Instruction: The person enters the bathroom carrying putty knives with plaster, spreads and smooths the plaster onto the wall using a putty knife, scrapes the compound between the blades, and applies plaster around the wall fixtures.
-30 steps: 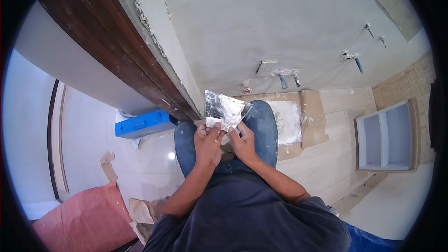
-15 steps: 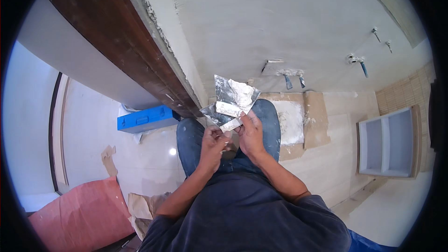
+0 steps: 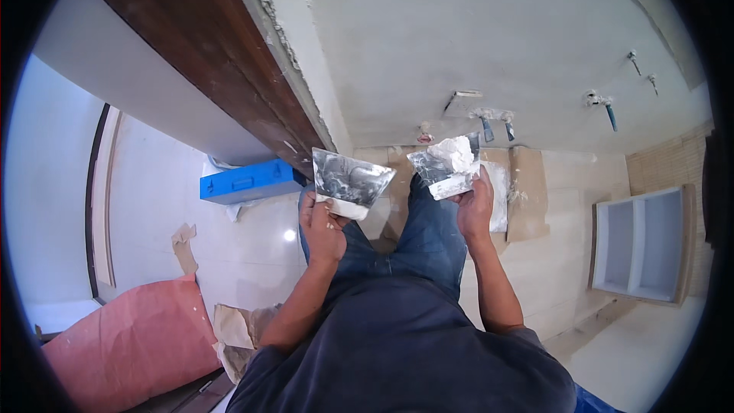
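My left hand (image 3: 324, 237) grips a metal putty blade (image 3: 352, 176) by its putty-smeared handle, its broad face thinly streaked with white. Off to the right, my right hand (image 3: 477, 210) holds a second metal blade (image 3: 428, 166), which carries a thick lump of white putty (image 3: 457, 151). The two blades are apart, held over my jeans-clad legs (image 3: 394, 260). Beyond them, at the foot of the plastered wall, lies a putty-stained cardboard sheet (image 3: 527, 206).
A blue metal box (image 3: 252, 182) lies left of my legs beside a dark wooden door frame (image 3: 229, 69). Pipe fittings (image 3: 609, 115) project from the wall. A white shelved niche (image 3: 638, 245) is at right. A pink sheet (image 3: 134, 336) and crumpled paper (image 3: 237, 325) lie at lower left.
The blades, earlier overlapping between my hands, are now separated: my left hand has moved left with one, my right hand up and right with the putty-laden one.
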Demonstrator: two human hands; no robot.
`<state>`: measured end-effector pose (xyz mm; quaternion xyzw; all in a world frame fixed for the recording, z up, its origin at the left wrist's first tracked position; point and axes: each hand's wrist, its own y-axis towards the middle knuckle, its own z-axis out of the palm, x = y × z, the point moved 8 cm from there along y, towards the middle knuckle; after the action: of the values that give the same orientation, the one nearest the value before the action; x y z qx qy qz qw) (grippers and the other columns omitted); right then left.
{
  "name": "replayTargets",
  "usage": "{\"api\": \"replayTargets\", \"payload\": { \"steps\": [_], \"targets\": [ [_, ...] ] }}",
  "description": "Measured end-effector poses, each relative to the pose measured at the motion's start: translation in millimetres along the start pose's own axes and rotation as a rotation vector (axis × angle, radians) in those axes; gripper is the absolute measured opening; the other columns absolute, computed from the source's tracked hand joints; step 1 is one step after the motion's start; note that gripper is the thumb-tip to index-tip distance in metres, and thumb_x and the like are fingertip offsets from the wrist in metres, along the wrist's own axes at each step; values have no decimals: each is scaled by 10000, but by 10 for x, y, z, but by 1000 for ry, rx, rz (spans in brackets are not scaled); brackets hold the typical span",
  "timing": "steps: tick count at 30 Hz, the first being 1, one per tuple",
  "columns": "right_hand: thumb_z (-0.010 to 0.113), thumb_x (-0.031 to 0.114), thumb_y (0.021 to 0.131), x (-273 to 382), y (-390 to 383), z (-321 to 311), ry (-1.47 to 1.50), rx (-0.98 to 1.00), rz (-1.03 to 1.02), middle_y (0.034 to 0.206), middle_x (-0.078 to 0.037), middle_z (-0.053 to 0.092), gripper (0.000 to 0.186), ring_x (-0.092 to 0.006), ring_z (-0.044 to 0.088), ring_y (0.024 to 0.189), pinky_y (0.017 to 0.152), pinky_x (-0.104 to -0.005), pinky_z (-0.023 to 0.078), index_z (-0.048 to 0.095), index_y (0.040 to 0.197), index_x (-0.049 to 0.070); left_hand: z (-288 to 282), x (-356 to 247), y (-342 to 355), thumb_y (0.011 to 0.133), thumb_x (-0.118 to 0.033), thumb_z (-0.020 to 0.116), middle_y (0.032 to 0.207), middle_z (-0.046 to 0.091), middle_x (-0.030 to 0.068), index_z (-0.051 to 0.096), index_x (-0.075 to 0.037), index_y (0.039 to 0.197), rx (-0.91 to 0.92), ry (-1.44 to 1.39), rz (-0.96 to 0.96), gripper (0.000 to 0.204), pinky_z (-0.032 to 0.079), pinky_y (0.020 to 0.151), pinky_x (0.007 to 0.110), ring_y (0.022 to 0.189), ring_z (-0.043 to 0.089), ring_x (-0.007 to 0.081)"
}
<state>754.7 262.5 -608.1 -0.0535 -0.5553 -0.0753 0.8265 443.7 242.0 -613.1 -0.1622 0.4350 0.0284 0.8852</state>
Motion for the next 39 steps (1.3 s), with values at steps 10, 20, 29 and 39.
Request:
{"api": "replayTargets", "payload": {
  "steps": [10, 20, 29, 39],
  "targets": [
    [475, 278, 1096, 209, -184, 486, -453, -135, -251, 931, -89, 643, 299, -155, 586, 837, 764, -327, 477, 587, 1098, 2, 160, 121, -10, 966, -112, 554, 1016, 582, 21, 557, -65, 1184, -17, -19, -21, 223, 474, 835, 281, 934, 589, 140],
    [436, 383, 1069, 245, -500, 1083, -503, 332, -372, 1334, -274, 601, 440, -392, 660, 1123, 974, -430, 507, 487, 1281, 1, 228, 163, -51, 989, -89, 514, 1098, 574, 77, 538, -19, 1236, -9, 293, 62, 257, 464, 870, 304, 982, 561, 154],
    [398, 469, 1070, 312, -625, 1195, -600, 365, -562, 1340, -243, 509, 581, -368, 527, 1186, 1008, -440, 456, 614, 1417, 55, 388, 174, -83, 983, -57, 491, 1108, 609, 76, 518, -45, 1247, 15, -83, -53, 266, 522, 884, 321, 987, 628, 177],
    [516, 365, 1018, 182, -600, 913, -817, 366, -487, 1287, -203, 558, 458, -354, 521, 1161, 997, -447, 450, 681, 1349, 95, -39, 252, -31, 1009, -97, 471, 1235, 640, 93, 512, -68, 1323, -19, -130, -32, 318, 577, 904, 364, 1111, 668, 214]
  ]
}}
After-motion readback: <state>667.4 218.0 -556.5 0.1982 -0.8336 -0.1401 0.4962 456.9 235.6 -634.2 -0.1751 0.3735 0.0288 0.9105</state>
